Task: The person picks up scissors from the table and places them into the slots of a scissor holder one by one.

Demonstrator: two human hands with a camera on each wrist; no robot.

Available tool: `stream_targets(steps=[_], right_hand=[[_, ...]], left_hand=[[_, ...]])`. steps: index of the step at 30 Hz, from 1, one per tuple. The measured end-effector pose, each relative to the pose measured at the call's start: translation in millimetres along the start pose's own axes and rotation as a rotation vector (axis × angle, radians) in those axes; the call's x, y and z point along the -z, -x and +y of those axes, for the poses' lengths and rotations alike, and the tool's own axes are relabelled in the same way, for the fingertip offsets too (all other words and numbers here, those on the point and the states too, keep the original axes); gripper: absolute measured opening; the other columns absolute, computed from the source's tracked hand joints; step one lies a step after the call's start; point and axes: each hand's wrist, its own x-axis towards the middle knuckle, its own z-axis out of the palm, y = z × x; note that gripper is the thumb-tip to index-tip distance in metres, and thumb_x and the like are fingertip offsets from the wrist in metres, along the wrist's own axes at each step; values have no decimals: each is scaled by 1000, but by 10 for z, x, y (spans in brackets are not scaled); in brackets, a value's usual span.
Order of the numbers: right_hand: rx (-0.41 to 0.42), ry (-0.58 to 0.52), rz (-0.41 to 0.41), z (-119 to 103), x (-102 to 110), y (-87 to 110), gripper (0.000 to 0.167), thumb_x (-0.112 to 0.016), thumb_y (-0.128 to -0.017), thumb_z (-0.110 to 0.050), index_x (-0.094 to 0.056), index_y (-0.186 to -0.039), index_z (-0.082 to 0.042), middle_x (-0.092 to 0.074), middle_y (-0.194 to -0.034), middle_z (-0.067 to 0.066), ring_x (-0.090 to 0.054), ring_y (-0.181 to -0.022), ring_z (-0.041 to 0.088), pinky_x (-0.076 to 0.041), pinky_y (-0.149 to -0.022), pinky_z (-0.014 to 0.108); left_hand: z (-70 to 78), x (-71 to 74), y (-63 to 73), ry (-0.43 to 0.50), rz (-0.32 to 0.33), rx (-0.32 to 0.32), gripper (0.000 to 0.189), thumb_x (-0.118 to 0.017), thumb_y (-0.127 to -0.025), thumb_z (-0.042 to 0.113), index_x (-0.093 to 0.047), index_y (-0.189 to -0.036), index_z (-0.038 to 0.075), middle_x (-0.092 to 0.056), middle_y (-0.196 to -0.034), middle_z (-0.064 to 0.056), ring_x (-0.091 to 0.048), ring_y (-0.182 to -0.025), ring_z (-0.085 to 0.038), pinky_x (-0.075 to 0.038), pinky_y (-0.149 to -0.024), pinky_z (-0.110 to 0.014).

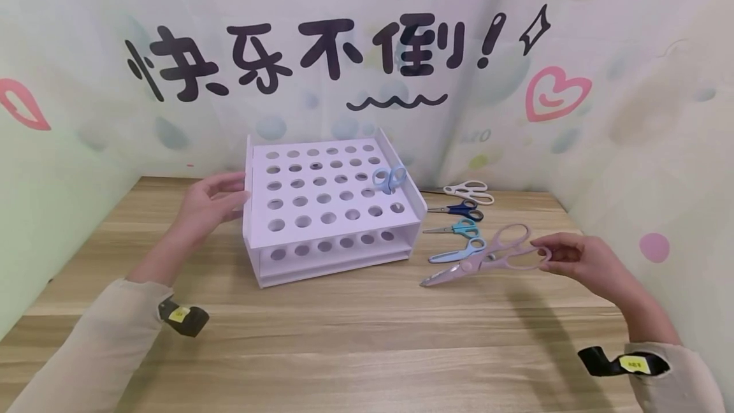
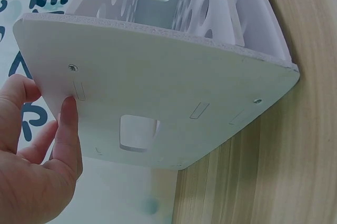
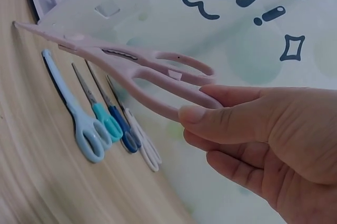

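Note:
A white rack (image 1: 312, 212) with rows of round holes stands on the table, a pair of light blue scissors (image 1: 390, 180) upright in one hole near its right side. At the rack's left side panel (image 2: 158, 77) is my left hand (image 1: 209, 206); its thumb lies on the outer face while the fingers reach round the back edge. My right hand (image 1: 585, 263) pinches one handle loop of pale pink scissors (image 1: 470, 264) between thumb and fingers. Their blades point left and slightly down, above the table beside the rack.
Right of the rack, several scissors lie in a row: white scissors (image 1: 467, 191), dark blue scissors (image 1: 464, 210), teal scissors (image 1: 461, 229) and light blue scissors (image 1: 455, 255). A printed curtain (image 1: 321, 107) hangs behind the wooden table (image 1: 367, 343).

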Motion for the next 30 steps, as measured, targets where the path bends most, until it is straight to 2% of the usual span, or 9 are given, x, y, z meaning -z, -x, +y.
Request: stream_targets(steps=[11,17,30], right_hand=[[47,123,46,-198,45,-134,33,-71,-75,4,-64,-107,3,-61,-90,-17,-61,-74,0,-53,-59,14],[82,153,52,-332,44,-187,34,-70,-75,6,-63,-108,6,-62,-92,-13,-60,-75,1,-53,-61,13],[149,226,57,-556,24,-294,37,-70,-74,8,-65,-109,2,-62,-91,-7,-58,-76,1,-51,-65,10]], left_hand=[[8,-2,9,-10,0,2,55,-58,-90,15,-35,-136,-5,-45,-119,-16,-57,-85,2,-54,-77,-23],[7,-3,9,3,-2,-2,55,-59,-90,14,-35,-135,-6,-45,-118,-15,-57,-85,1,-54,-77,-23],[-8,0,-1,-11,5,-8,55,-59,-90,15,-36,-136,-4,-46,-118,-16,-57,-85,1,-54,-76,-23]])
